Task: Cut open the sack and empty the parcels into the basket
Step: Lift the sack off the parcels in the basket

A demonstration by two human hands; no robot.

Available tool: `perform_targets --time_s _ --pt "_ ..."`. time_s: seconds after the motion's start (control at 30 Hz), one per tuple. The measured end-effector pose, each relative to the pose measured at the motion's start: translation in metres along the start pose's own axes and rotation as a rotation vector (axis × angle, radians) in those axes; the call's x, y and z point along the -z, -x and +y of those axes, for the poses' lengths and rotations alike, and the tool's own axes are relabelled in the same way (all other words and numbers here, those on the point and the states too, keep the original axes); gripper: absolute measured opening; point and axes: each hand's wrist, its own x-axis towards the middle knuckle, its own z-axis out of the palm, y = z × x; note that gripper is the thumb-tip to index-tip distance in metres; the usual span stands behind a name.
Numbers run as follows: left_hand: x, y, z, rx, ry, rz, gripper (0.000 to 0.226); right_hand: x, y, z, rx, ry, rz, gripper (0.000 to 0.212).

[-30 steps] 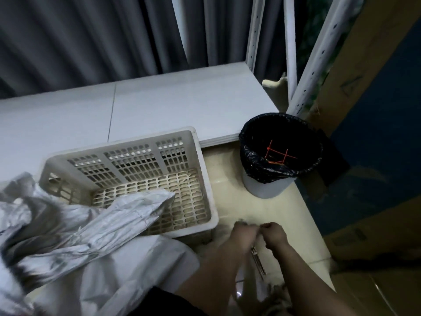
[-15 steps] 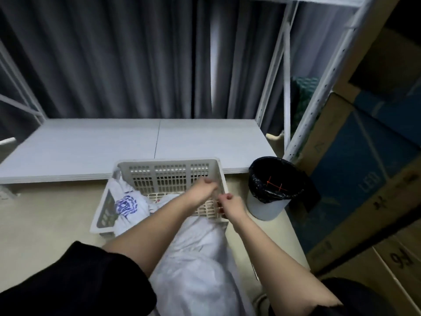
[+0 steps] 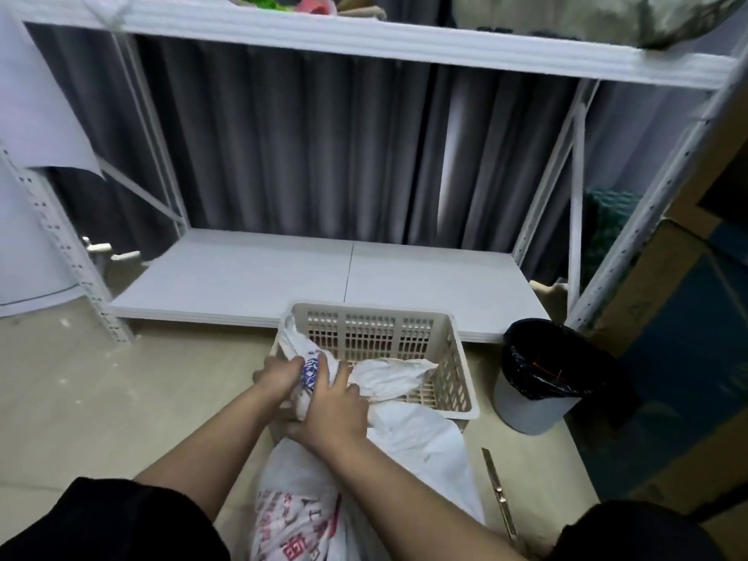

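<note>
A white woven sack (image 3: 421, 459) with red print lies on the floor, its mouth draped over the near rim of a cream slotted basket (image 3: 453, 358). Grey-white parcels (image 3: 388, 376) lie inside the basket. At the basket's near left corner my left hand (image 3: 279, 376) grips the sack fabric with the blue print. My right hand (image 3: 334, 406) grips the same bunched fabric just to the right of it. A utility knife (image 3: 500, 493) lies on the floor to the right of the sack.
A grey bin with a black liner (image 3: 542, 382) stands right of the basket. A low white shelf board (image 3: 324, 277) runs behind it, inside a white metal rack (image 3: 81, 277). Cardboard boxes (image 3: 668, 317) stack at the right. Dark curtains hang at the back.
Both hands moved from the basket's near right corner to its near left corner and now grip the blue-printed sack fabric. The camera tilted up, showing the upper shelf.
</note>
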Motion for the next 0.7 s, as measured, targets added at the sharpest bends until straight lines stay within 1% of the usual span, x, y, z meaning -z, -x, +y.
perform_targets --time_s 0.07,0.1,0.13,0.17,0.23,0.3,0.37,0.43,0.5,0.57,0.63,0.7 --pt "0.002 0.012 -0.008 0.081 0.098 -0.213 0.029 -0.012 0.0 0.0 0.005 0.14 -0.012 0.096" --pt "0.001 0.018 -0.011 0.109 0.138 -0.304 0.031 -0.014 -0.001 0.004 0.011 0.172 -0.003 0.09" --pt "-0.001 0.019 -0.013 0.117 0.184 -0.369 0.034 -0.014 -0.003 0.008 0.017 0.163 0.014 0.082" --pt "-0.001 0.017 -0.012 0.108 0.27 -0.39 0.033 -0.009 -0.004 0.014 0.015 0.122 0.035 0.076" --pt "-0.004 0.007 0.001 0.03 0.455 -0.307 0.028 0.005 -0.009 0.028 -0.016 -0.035 0.094 0.066" --pt "-0.007 0.006 0.023 -0.071 0.547 -0.223 0.021 0.022 -0.015 0.044 -0.036 -0.28 0.17 0.058" --pt "-0.012 0.01 0.041 -0.228 0.534 -0.173 0.019 0.039 -0.024 0.059 -0.057 -0.584 0.266 0.051" --pt "-0.019 0.011 0.05 -0.396 0.493 -0.099 0.02 0.054 -0.032 0.072 -0.103 -0.899 0.303 0.044" --pt "-0.022 0.014 0.051 -0.509 0.402 -0.002 0.023 0.064 -0.038 0.086 -0.194 -1.194 0.26 0.036" --pt "-0.023 0.02 0.047 -0.583 0.278 0.086 0.02 0.071 -0.041 0.099 -0.335 -1.435 0.155 0.029" --pt "-0.023 0.024 0.04 -0.686 0.148 0.137 0.016 0.079 -0.039 0.108 -0.402 -1.572 0.042 0.026" --pt "-0.025 0.027 0.033 -0.856 -0.029 0.191 0.013 0.082 -0.041 0.117 -0.406 -1.63 -0.047 0.03"
